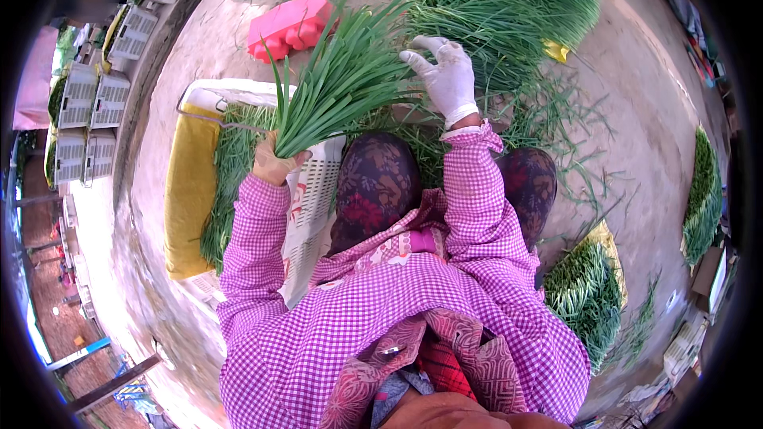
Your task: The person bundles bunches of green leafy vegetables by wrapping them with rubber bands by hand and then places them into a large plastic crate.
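Note:
My left hand [277, 161], in a light glove, is closed around the lower end of a bunch of long flat green leaves [343, 80], which look like garlic chives. The leaves fan out up and to the right. My right hand [444, 74], in a white glove, is raised beside the leaf tips with fingers apart and curved, holding nothing. Beyond it lies a big pile of the same greens [506, 12]. Under my left forearm stands a white plastic crate [313, 185] holding more greens and a yellow cloth or sack [191, 190] along its left side.
A pink-red foam or plastic block [289, 24] sits on the concrete floor ahead. Loose leaves [572, 125] are scattered right of my knees. A bundle of greens on yellow wrapping [587, 292] lies at the lower right. Stacked white crates [77, 95] stand at the far left.

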`<action>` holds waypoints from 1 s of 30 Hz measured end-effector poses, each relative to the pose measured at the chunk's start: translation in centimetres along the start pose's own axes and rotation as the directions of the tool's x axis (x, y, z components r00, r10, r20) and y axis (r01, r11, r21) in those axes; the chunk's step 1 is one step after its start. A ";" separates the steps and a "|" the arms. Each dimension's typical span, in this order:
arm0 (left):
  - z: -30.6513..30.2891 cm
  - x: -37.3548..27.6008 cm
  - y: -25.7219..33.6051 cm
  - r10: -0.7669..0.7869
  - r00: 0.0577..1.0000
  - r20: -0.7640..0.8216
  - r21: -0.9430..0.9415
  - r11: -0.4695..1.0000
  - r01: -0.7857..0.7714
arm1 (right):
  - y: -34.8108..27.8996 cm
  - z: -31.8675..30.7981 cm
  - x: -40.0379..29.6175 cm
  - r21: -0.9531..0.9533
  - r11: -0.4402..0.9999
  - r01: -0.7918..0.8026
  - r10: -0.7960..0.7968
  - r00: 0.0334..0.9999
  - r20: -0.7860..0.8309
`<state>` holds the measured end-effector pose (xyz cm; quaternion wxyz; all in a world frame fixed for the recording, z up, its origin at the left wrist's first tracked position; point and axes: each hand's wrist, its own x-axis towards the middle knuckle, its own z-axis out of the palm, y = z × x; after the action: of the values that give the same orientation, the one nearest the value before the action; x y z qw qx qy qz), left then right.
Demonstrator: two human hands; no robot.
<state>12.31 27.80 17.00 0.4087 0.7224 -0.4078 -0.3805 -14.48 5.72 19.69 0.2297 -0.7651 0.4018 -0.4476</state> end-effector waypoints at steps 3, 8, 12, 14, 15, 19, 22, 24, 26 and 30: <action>-0.4 0.2 -1.1 -0.060 0.998 0.031 -0.278 0.958 0.066 | 0.3 1.1 -0.9 0.441 0.850 -0.289 0.283 0.956 0.081; -0.3 -0.6 -0.1 0.027 0.995 -0.098 -0.272 0.961 -0.053 | 2.8 -2.8 0.3 0.863 0.490 -0.124 0.513 0.842 -0.169; -1.8 0.2 -1.3 0.072 0.974 -0.215 0.050 0.997 -0.063 | 0.1 -3.2 0.6 0.786 0.615 -0.069 0.400 0.886 -0.235; -1.7 0.1 -1.0 0.104 0.958 -0.268 0.200 0.978 -0.050 | -1.0 -3.3 0.6 0.715 0.697 -0.049 0.321 0.913 -0.251; -1.0 -0.2 0.4 0.133 0.949 -0.285 0.271 0.961 -0.053 | -1.4 -3.5 0.6 0.532 0.846 0.027 0.172 0.931 -0.322; 0.2 -0.8 3.1 0.259 0.931 -0.258 0.575 0.816 -0.068 | -3.1 -4.0 0.9 -0.078 0.964 0.255 -0.266 0.933 -0.241; 0.6 -1.1 3.9 0.308 0.922 -0.236 0.671 0.738 -0.075 | -2.3 -2.3 0.3 -0.239 0.914 0.327 -0.343 0.939 -0.027; 1.1 -1.6 5.9 0.378 0.899 -0.221 0.749 0.657 -0.092 | -1.3 -0.8 -0.4 0.072 0.984 0.165 -0.161 0.985 -0.067; 1.0 -1.6 6.2 0.475 0.852 -0.218 0.803 0.584 -0.120 | -1.8 -1.3 -0.9 0.604 0.789 -0.112 0.151 0.988 -0.013; -0.9 -1.4 5.6 0.624 0.736 -0.263 0.868 0.486 -0.102 | -0.1 -4.1 0.1 0.856 0.514 -0.052 0.367 0.916 -0.165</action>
<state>11.04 27.40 22.70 0.2052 0.7914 -0.5488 0.1744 -17.96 5.73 21.83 0.5500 -0.4210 0.2613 -0.6723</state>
